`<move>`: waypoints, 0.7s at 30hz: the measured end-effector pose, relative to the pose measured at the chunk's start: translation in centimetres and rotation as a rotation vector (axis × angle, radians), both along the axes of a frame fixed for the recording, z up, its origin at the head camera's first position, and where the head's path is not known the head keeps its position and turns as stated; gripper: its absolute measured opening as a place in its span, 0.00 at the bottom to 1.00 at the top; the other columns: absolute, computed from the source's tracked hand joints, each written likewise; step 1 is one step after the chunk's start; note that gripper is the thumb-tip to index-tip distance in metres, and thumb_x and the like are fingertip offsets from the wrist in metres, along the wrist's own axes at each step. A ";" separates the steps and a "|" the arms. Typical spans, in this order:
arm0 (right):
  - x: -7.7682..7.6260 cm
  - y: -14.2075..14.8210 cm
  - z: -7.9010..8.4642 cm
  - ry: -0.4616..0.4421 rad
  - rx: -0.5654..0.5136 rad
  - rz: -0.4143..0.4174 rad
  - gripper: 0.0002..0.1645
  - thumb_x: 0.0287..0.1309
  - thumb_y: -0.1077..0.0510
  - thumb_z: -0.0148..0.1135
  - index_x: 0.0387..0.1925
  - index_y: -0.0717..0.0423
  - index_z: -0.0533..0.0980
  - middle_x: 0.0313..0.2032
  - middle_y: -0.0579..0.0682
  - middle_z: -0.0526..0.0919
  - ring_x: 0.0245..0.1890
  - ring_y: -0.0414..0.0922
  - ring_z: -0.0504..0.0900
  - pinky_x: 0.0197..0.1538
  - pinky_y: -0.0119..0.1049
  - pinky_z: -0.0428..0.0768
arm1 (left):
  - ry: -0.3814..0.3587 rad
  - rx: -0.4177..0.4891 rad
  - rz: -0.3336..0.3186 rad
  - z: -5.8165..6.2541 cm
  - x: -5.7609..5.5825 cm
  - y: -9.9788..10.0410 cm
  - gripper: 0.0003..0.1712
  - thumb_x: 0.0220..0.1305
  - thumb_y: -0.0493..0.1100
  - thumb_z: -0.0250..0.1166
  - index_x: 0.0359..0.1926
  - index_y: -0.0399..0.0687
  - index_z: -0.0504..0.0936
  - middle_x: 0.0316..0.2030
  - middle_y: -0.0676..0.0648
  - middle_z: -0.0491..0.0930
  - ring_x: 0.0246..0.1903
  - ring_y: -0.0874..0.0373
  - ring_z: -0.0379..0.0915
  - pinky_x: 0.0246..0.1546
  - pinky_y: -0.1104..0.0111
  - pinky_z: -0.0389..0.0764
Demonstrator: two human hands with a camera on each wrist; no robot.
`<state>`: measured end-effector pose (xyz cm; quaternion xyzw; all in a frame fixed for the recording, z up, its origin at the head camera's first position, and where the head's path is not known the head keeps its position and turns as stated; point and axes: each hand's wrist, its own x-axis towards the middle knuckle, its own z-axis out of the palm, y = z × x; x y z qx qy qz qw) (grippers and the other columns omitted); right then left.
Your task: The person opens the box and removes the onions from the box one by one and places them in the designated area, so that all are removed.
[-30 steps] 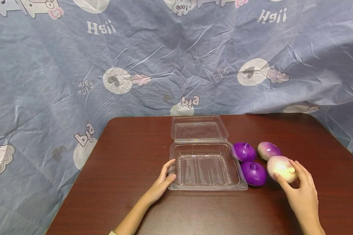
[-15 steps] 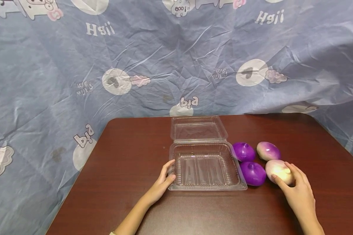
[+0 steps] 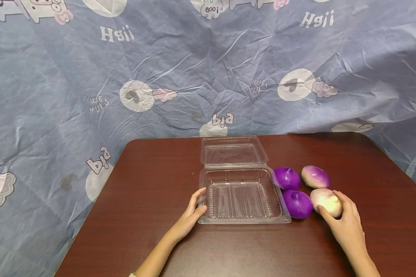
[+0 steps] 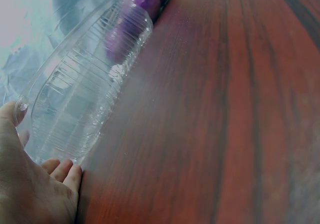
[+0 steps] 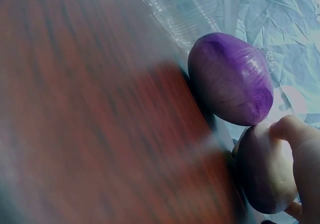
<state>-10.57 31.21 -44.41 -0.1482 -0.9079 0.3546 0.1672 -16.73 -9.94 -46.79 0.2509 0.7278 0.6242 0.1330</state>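
Observation:
A hinged clear plastic container (image 3: 242,200) lies with its lid laid back on the table. My left hand (image 3: 188,217) holds its left rim; in the left wrist view the thumb (image 4: 12,115) is at the rim and other fingers lie lower against the side. My right hand (image 3: 346,223) grips a pale onion (image 3: 325,200), thumb on its near side and fingers over its right. That onion sits against a purple onion (image 3: 297,204). Another purple onion (image 3: 286,178) and a white-and-purple onion (image 3: 315,177) lie behind. The right wrist view shows the held onion (image 5: 262,171) touching the purple onion (image 5: 230,79).
The container's lid (image 3: 234,151) stretches toward the back edge of the brown table (image 3: 152,173). Behind the table hangs a crumpled blue printed cloth (image 3: 194,69). The purple onions stand close along the container's right side.
My right hand has lowered the pale onion and shifted it slightly left, up against the nearer purple onion. My left hand has stayed on the container's rim.

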 end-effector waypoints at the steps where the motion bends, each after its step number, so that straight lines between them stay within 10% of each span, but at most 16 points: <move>1: 0.0 0.0 -0.1 0.008 -0.005 0.013 0.42 0.56 0.46 0.58 0.68 0.51 0.52 0.67 0.63 0.53 0.64 0.67 0.52 0.47 0.69 0.58 | 0.001 -0.001 0.001 0.0 0.0 0.0 0.32 0.70 0.44 0.42 0.69 0.52 0.39 0.70 0.41 0.35 0.69 0.42 0.25 0.62 0.37 0.40; 10: 0.0 -0.6 0.1 0.089 -0.062 -0.049 0.37 0.56 0.50 0.57 0.67 0.43 0.56 0.70 0.44 0.50 0.70 0.53 0.46 0.57 0.69 0.52 | -0.008 -0.002 0.000 0.1 0.0 0.0 0.32 0.69 0.46 0.41 0.69 0.54 0.39 0.69 0.40 0.33 0.69 0.41 0.23 0.62 0.36 0.39; 21: 0.1 -1.9 2.2 0.503 -0.051 -0.095 0.20 0.53 0.64 0.56 0.50 0.55 0.76 0.53 0.30 0.72 0.55 0.21 0.62 0.56 0.18 0.57 | -0.002 -0.003 -0.003 0.1 0.0 0.0 0.31 0.69 0.45 0.42 0.69 0.55 0.39 0.69 0.40 0.34 0.69 0.41 0.25 0.63 0.38 0.40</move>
